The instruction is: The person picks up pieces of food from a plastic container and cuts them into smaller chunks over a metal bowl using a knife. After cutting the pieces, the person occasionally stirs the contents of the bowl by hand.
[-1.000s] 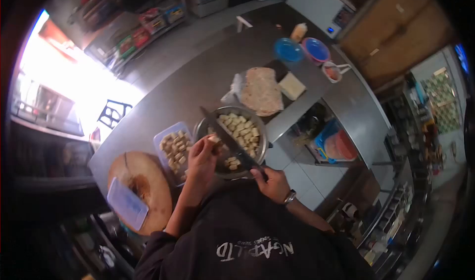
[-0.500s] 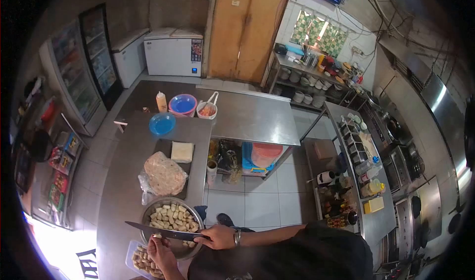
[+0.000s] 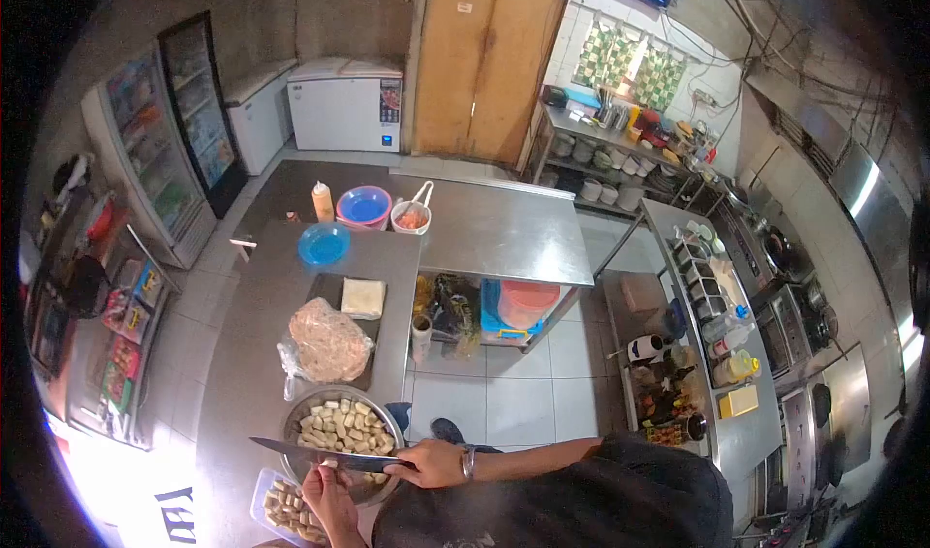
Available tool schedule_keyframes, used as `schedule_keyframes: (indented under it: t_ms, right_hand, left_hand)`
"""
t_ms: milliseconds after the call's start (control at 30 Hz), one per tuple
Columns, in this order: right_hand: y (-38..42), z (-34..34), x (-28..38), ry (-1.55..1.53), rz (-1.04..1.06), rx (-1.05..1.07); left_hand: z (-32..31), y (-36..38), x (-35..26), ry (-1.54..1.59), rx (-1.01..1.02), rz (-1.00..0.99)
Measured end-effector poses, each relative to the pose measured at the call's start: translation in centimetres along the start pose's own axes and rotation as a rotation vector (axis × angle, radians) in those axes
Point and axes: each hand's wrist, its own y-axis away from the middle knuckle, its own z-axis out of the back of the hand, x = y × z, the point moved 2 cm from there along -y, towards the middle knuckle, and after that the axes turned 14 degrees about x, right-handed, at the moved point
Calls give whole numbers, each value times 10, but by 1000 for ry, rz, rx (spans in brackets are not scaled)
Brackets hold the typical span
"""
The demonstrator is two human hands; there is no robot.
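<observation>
My right hand (image 3: 433, 464), a metal band at its wrist, grips the handle of a large kitchen knife (image 3: 310, 453). The blade points left over a round metal bowl (image 3: 293, 410), which holds many pale, cut chunks (image 3: 341, 426). Just below the blade, my left hand (image 3: 329, 498) pinches a small pale piece (image 3: 330, 464) between its fingertips, close to the knife's edge. Under and beside that hand, a clear plastic tub (image 3: 260, 515) contains more chunks, browner in tone. Part of the bowl is hidden behind the knife and my hands.
Beyond the bowl on the steel table (image 3: 228, 393) lie a plastic-wrapped mass (image 3: 329, 343) and a pale square block (image 3: 363, 298) on a dark tray. Farther back stand a blue plate (image 3: 324, 246), stacked basins (image 3: 364, 206), a squeeze bottle (image 3: 322, 202) and a white strainer (image 3: 412, 220).
The whole view has shifted slightly. The knife stays over the bowl, and my left hand has come slightly closer to the blade with the small piece still in its fingers.
</observation>
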Motion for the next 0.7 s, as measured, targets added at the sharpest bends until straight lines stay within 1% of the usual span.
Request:
schedule_keyframes:
  t_ms: [33, 100, 233, 300, 367, 400, 433, 467, 500, 533, 567, 600, 633, 700]
  right_hand:
    - [0, -1, 0, 0, 3, 0]
    - [-1, -2, -2, 38, -31, 12]
    - [-1, -3, -2, 23, -12, 19]
    - [-2, -8, -10, 31, -114, 1]
    - [2, -2, -3, 38, -74, -43]
    - [5, 1, 2, 36, -26, -107]
    - [6, 0, 4, 19, 20, -155]
    - [5, -7, -2, 75, 99, -282]
    - [6, -5, -2, 65, -18, -190]
    - [4, 4, 10, 15, -49, -134]
    - [4, -5, -5, 29, 30, -215]
    - [6, -3, -3, 46, 15, -176]
    - [1, 6, 8, 55, 84, -183]
    - [1, 4, 7, 49, 81, -164]
  left_hand:
    - [2, 0, 1, -2, -1, -2]
    - [6, 1, 4, 109, -14, 3]
    - [4, 2, 1, 221, -38, -2]
    - [1, 4, -7, 319, -164, -68]
    - [19, 1, 1, 304, -161, -113]
    - [17, 2, -5, 353, -93, -150]
    - [13, 4, -15, 369, -85, -94]
    - [24, 7, -8, 399, -121, -106]
    - [15, 7, -17, 497, -92, -139]
    - [9, 5, -23, 442, -128, -155]
    - [6, 4, -24, 430, -159, -179]
    - [2, 7, -23, 422, -174, -192]
    - [4, 2, -24, 416, -215, -208]
    - [1, 1, -24, 441, -87, -189]
